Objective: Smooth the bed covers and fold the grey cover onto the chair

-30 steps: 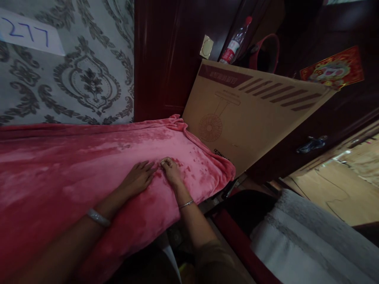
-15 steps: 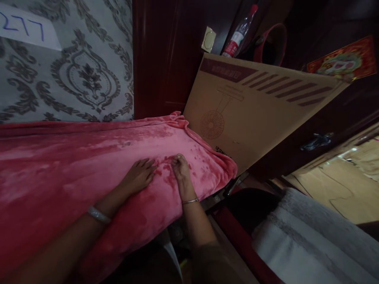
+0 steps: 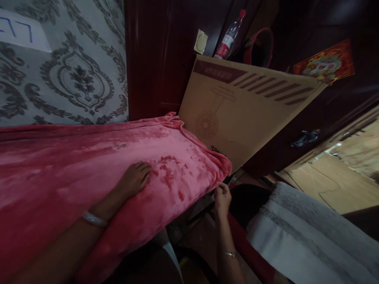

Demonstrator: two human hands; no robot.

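Note:
A plush pink-red blanket [image 3: 89,165] covers the bed surface, with darker brushed marks in its pile towards the right. My left hand [image 3: 134,179] lies flat on it, palm down, fingers stretched out and holding nothing. Beyond the blanket's near right edge is my right hand [image 3: 222,199], its thumb and fingertips pinched together beside the hanging edge. What the pinch holds, if anything, is too small to make out; I cannot tell whether it touches the blanket.
A large cardboard box [image 3: 245,106] leans beyond the blanket's right end, with a plastic bottle [image 3: 226,43] behind its top. A grey-white cloth [image 3: 296,228] covers something at the lower right. Patterned wallpaper [image 3: 83,79] and dark red wood panels [image 3: 160,59] stand behind.
My right hand has moved right, from above the dark marks on the blanket to past its edge, still pinched. My left hand stays flat on the blanket. The view has shifted slightly.

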